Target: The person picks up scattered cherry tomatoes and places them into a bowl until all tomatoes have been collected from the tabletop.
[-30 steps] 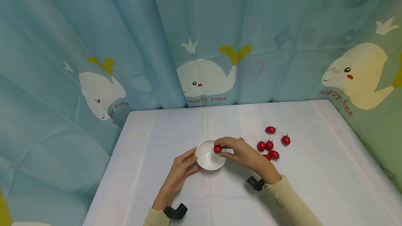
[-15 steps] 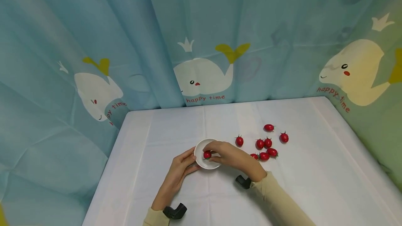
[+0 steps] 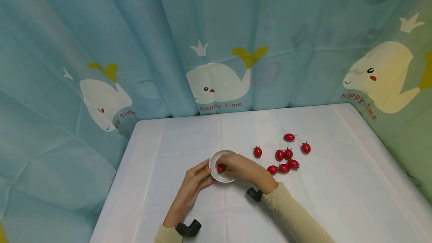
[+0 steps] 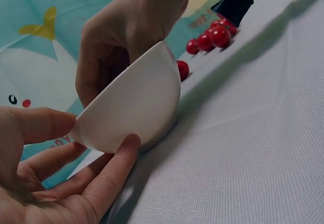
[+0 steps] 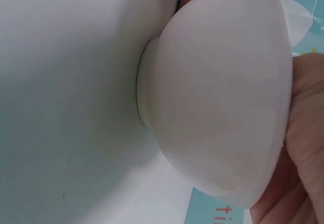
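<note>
A small white bowl stands on the white-covered table, its outer wall filling much of the left wrist view. My left hand holds it from the left, thumb at the rim and fingers against the side. Reaching in over the right rim, my right hand pinches a red cherry tomato down inside the bowl. In the right wrist view the bowl wall hides the fingertips and that tomato.
Several cherry tomatoes lie right of the bowl, one apart and another at the far right. The table ends at the back against a blue curtain printed with whales.
My right hand has moved left and lower into the bowl with the cherry tomato. More tomatoes show behind the right hand. My left hand has stayed on the bowl.
</note>
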Motion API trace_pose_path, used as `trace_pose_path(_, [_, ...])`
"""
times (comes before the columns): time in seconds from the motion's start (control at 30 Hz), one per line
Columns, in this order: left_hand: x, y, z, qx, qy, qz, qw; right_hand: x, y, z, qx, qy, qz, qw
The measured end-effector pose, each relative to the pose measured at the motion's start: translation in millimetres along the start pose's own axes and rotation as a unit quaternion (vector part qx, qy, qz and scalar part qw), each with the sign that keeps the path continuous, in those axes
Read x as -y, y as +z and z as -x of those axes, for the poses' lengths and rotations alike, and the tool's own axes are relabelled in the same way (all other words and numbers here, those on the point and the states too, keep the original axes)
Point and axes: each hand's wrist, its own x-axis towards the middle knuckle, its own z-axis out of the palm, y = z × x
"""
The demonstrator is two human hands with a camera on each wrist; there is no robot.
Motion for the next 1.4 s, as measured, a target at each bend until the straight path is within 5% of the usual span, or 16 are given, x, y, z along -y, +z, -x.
trace_pose_path(0.57, [3.7, -0.9, 2.6, -0.006, -0.002, 0.006, 1.0000, 10.0, 4.4, 0.5, 0.000, 0.015, 0.047, 0.999])
trace_pose_path(0.87, [4.6, -0.4, 5.6, -0.008, -0.006, 0.010, 0.9999, 12.8, -3.6, 14.5, -0.009, 0.044, -0.003, 0.999])
trace_pose_path(1.13, [3.1, 0.5, 4.8, -0.002, -0.003, -0.002, 1.0000, 9.5, -11.4, 30.2, -0.101, 0.037, 0.002, 0.994])
trace_pose_path(1.4, [1.8, 1.2, 0.6, -0.008, -0.004, -0.006, 0.9999, 0.3, -9.6, 42.6, -0.208, 0.057, 0.002, 0.976])
